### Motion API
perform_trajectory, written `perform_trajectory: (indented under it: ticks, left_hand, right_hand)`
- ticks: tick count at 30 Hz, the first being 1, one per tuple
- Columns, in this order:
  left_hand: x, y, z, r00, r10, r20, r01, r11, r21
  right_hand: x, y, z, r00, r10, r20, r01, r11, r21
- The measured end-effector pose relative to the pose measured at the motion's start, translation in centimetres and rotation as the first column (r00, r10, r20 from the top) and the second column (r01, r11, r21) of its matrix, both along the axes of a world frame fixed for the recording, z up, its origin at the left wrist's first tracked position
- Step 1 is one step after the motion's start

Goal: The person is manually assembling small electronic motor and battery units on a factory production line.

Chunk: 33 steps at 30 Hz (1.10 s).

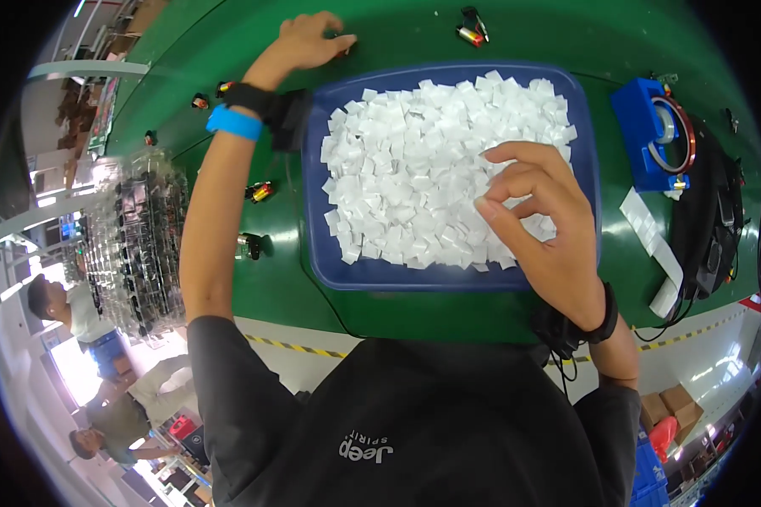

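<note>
At the far side of the green table, my left hand [310, 42] reaches out past the tray's far left corner. Its thumb and fingers are apart, slightly blurred, and a tiny dark-red part [344, 52] lies by the thumb, with no grip on it visible. A blue plastic tray [307, 186] full of small white square pieces [431, 169] sits in front of me. Over its right side hovers my right hand [545, 224], fingers curled with a gap between thumb and forefinger. Nothing shows between them. Black straps circle both wrists, and a blue band is on the left one.
Small red-and-yellow cylindrical parts with black pieces [472, 35] lie behind and left [260, 192] of the tray. To the right stand a blue tape dispenser [638, 139], a white strip [654, 245] and a black bag [708, 220]. Plastic-wrapped stacks [139, 245] are at left, with people beyond.
</note>
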<state>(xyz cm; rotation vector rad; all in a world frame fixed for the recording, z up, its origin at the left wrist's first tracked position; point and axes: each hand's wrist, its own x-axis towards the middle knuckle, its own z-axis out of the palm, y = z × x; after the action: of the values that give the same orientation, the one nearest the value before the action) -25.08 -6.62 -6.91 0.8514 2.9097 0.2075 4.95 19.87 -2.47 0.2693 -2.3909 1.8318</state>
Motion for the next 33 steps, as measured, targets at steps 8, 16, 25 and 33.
perform_trajectory:
  ticks: [8,16,25,33]
  left_hand:
    - [-3.0,12.0,-3.4,0.799,-0.596,-0.082,0.576,0.718,0.392]
    - [1.4,14.5,-1.0,0.925,-0.372,-0.081,0.381,0.904,0.195]
    - [19.8,7.1,6.9,0.929,-0.369,-0.037,0.276,0.623,0.732]
    - [25.2,5.2,5.5,0.926,-0.220,-0.308,0.376,0.626,0.683]
  right_hand:
    - [0.5,-0.5,-0.5,0.982,0.047,0.184,-0.045,0.999,-0.014]
    - [1.3,0.7,-1.6,0.991,0.014,0.134,-0.021,0.999,0.048]
    - [-1.2,2.6,-2.1,0.969,-0.179,0.173,0.210,0.961,-0.180]
    - [-0.7,4.5,-4.1,0.991,-0.060,0.121,0.051,0.996,0.074]
